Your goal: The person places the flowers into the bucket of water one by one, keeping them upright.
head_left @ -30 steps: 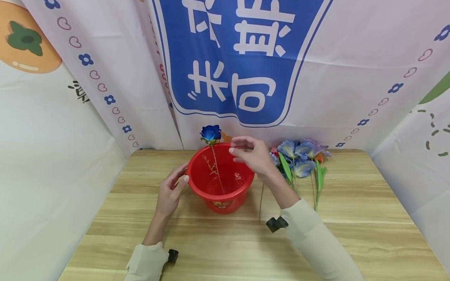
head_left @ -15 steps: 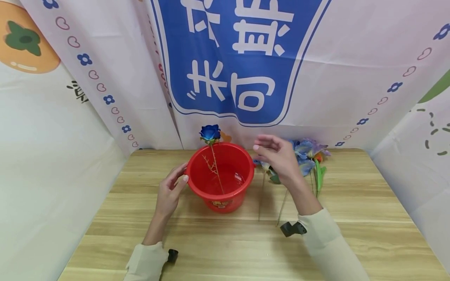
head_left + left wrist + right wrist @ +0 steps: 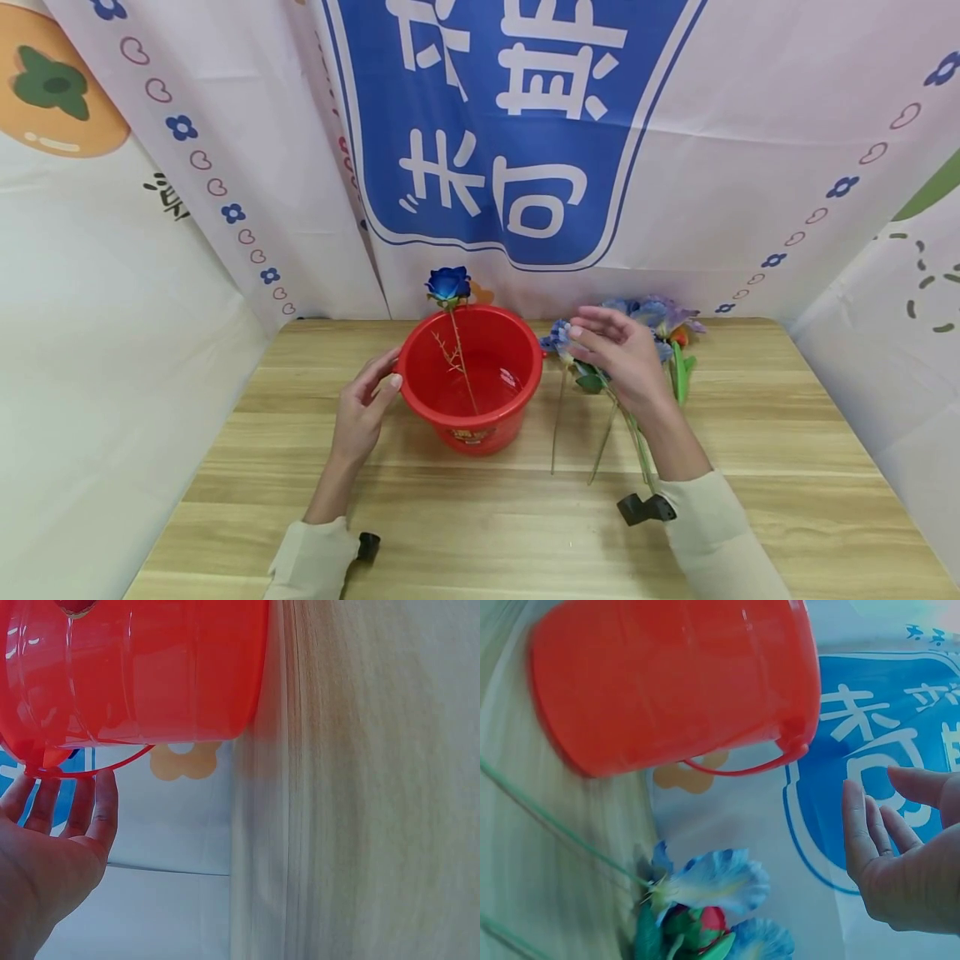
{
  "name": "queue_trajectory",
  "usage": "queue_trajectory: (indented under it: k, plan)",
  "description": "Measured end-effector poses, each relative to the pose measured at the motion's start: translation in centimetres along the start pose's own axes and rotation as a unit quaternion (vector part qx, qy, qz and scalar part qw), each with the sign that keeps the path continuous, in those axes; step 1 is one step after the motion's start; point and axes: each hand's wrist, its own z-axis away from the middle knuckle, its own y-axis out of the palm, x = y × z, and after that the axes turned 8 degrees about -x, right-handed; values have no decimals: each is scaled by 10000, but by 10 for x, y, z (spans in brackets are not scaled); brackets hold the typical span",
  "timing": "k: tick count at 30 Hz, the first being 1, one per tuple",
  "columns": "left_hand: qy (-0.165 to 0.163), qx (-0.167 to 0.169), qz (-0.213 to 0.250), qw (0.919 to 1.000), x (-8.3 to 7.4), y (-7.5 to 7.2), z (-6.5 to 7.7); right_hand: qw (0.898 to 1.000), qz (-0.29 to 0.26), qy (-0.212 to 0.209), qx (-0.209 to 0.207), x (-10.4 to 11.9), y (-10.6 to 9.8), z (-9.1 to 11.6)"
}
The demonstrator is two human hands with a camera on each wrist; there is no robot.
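Selection step, seemingly: right hand [image 3: 626,357], empty and loosely spread, above flowers [image 3: 654,312] – number unclear; left hand [image 3: 360,410], fingertips on red bucket [image 3: 493,437] – next, pinching one stem [image 3: 557,427].

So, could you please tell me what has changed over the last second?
The right hand has moved rightward from beside the red bucket's rim and now, empty, overlaps the blue flowers in the head view. Nothing has visibly been picked up. The left hand stays at the bucket's left rim, and the blue rose still leans inside.
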Motion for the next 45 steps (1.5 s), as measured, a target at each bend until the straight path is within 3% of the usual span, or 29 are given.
queue_trajectory:
  k: [16, 26, 45]
  plan:
    - [54, 35, 33, 10000, 1, 0, 0, 9988, -230, 391, -186, -33, -26, 0]
    - [50, 18, 37, 10000, 2, 0, 0, 9971, -449, 560, -239, -51, -31, 0]
    - [31, -18, 92, 10000, 1, 1, 0, 9945, 99, 1040, -52, -85, -28, -6]
